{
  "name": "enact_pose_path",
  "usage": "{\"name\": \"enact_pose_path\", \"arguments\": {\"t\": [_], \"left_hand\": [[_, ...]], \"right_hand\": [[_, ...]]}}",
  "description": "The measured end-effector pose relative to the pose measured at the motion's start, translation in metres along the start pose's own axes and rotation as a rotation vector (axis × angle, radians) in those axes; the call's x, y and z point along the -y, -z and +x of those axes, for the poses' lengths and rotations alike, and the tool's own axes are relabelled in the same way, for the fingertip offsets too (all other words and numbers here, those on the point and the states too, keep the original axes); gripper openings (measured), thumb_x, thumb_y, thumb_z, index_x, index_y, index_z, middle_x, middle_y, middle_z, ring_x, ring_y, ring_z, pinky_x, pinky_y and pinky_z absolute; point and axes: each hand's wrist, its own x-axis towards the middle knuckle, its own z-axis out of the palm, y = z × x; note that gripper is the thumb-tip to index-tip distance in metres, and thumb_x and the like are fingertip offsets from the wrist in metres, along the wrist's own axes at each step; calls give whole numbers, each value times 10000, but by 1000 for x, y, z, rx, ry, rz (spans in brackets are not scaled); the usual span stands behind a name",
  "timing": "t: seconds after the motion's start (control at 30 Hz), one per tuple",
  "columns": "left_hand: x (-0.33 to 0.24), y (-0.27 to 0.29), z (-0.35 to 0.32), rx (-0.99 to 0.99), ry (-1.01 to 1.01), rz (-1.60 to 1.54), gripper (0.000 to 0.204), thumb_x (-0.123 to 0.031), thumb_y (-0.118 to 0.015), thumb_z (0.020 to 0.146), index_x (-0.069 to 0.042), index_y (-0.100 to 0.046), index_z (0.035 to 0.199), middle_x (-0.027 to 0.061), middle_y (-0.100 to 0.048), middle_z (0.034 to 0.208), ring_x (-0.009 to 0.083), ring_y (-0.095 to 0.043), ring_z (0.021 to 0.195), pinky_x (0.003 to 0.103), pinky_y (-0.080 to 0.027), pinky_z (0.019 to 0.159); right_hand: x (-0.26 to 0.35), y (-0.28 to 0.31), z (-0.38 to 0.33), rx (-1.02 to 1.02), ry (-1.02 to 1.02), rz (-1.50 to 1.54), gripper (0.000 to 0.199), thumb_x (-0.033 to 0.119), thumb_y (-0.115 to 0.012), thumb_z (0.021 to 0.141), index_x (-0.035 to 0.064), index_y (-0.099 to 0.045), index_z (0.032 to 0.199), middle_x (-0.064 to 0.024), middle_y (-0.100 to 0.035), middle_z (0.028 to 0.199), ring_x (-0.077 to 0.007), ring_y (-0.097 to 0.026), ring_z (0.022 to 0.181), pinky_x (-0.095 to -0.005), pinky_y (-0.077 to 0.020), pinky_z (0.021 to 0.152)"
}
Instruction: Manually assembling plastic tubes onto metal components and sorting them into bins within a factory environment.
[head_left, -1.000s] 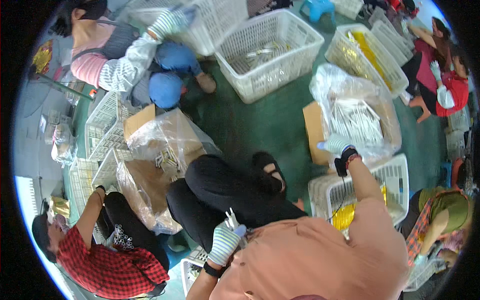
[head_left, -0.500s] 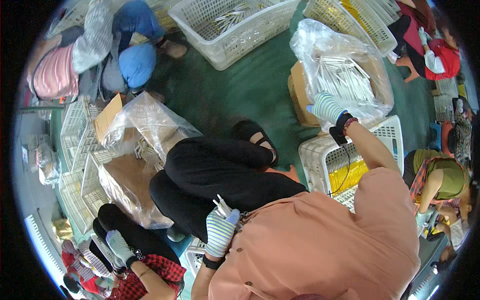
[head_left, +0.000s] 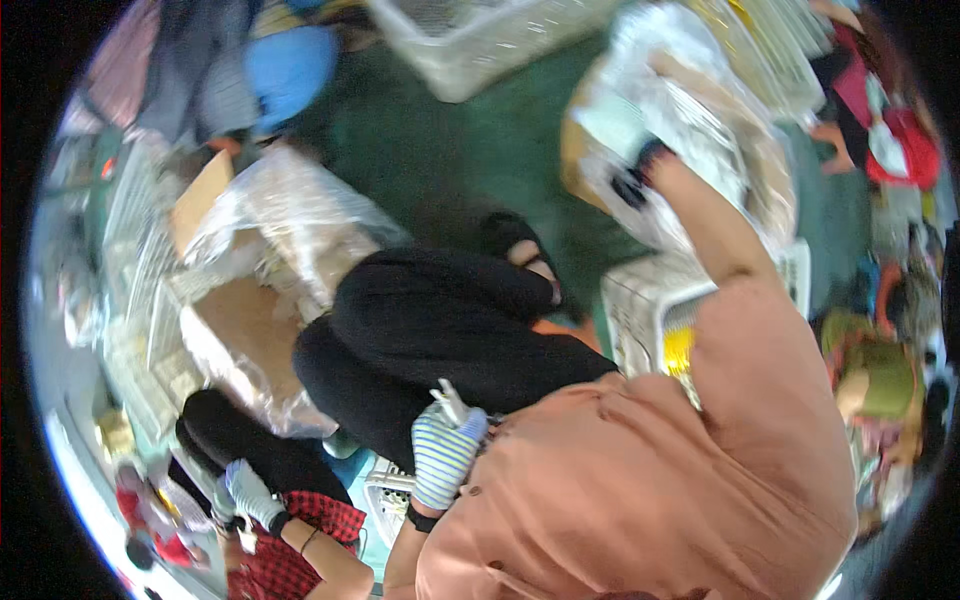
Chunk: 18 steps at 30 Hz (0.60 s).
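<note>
My left hand (head_left: 447,458), in a striped knit glove, is closed in my lap around a few thin white sticks (head_left: 453,402), whose ends poke out above the fingers. My right arm reaches far forward. The gloved right hand (head_left: 615,122) is over the left side of a cardboard box (head_left: 580,165) lined with a clear plastic bag (head_left: 765,190). Motion smears that hand, so its fingers and anything in them cannot be made out. The white contents of the bag are blurred too.
A white plastic crate (head_left: 632,310) with yellow sticks (head_left: 679,352) stands below my right arm. Another opened, bag-lined box (head_left: 250,330) is at the left, beside a seated co-worker in a red checked shirt (head_left: 325,520). A big white crate (head_left: 480,60) stands ahead.
My view has shifted. My right hand has moved forward and left over the bag-lined box, its arm stretched further. My left hand still holds the white sticks in my lap.
</note>
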Motion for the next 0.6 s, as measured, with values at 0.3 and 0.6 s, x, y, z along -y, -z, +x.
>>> {"name": "enact_pose_path", "arguments": {"t": [0.3,0.6], "left_hand": [[-13,-19,-9,-68,-16,28,160,-103,-714,872,-9,-614,790,35,-634,685,119,-566,589,323,-455,553],[27,-11,-11,-44,-17,5,103,-114,-709,872,-40,-640,854,41,-676,722,115,-613,576,274,-485,528]], "right_hand": [[-155,67,-82,56,-672,1032,588,511,-513,990,-10,-690,1198,-273,-702,1148,-456,-640,1143,-493,-497,960],[-194,49,-263,62,-1247,715,494,282,-656,925,50,-607,1359,-248,-624,1349,-399,-576,1270,-405,-460,1075]]}}
